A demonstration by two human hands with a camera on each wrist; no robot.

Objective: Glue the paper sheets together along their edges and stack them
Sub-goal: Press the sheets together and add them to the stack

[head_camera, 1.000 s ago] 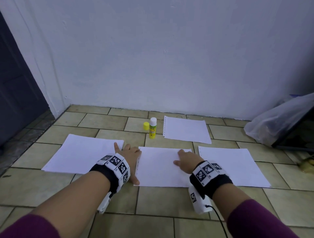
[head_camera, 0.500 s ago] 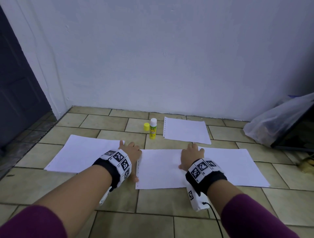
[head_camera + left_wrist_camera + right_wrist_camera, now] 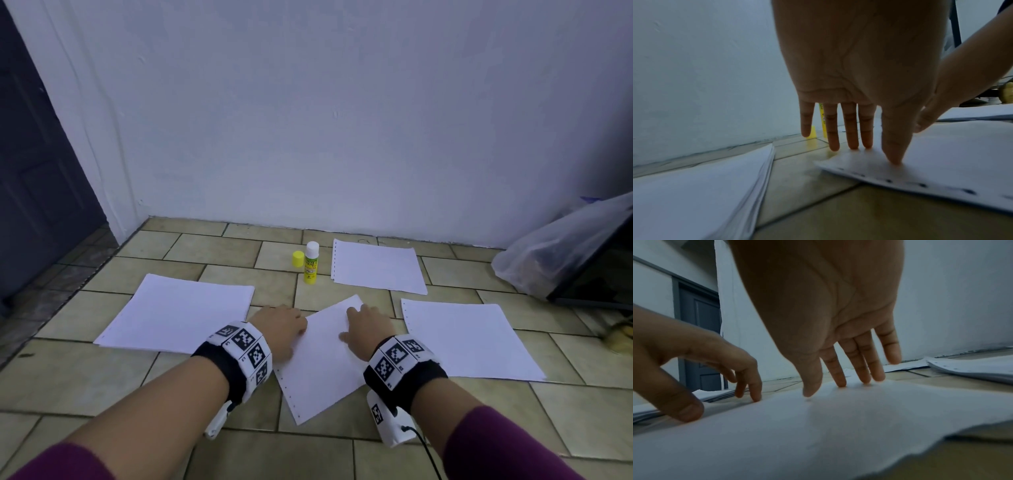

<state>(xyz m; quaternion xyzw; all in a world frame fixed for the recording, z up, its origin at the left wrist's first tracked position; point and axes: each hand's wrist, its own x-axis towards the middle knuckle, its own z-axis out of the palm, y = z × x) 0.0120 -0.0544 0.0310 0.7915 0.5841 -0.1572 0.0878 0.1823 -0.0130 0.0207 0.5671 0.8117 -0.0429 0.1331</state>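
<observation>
- Paper sheet (image 3: pixel 318 356) with punched holes along one edge lies skewed on the tiled floor (image 3: pixel 342 455), one corner pointing toward the glue stick (image 3: pixel 311 262).
- Left hand (image 3: pixel 281 327) rests on that sheet's left corner on the glue stick's side; in the left wrist view its straight, slightly spread fingers (image 3: pixel 851 129) and thumb press down on the paper, gripping nothing.
- Right hand (image 3: pixel 365 329) lies flat on the same sheet just right of the left hand; in the right wrist view its fingers (image 3: pixel 861 363) are extended with the tips on the paper, and the thumb tip may sit just above the surface, though the blur makes that hard to judge.
- Glue stick stands upright and uncapped beyond both hands, near the wall (image 3: pixel 342 120); its yellow cap (image 3: pixel 298 258) sits on the floor just to its left.
- Right of the glue stick, close beside it, lies a smaller punched sheet (image 3: pixel 376 265).
- Left of the glue stick and nearer the person, a stack of white sheets (image 3: pixel 178 313) lies flat; its layered edge shows in the left wrist view.
- Right of the glue stick and nearer the person, another paper pile (image 3: pixel 469 341) lies flat, apart from the skewed sheet.
- Far right of the glue stick, a clear plastic bag (image 3: pixel 561 253) leans against a dark object by the wall.
- Far left of it stands a dark door (image 3: pixel 37 192).
</observation>
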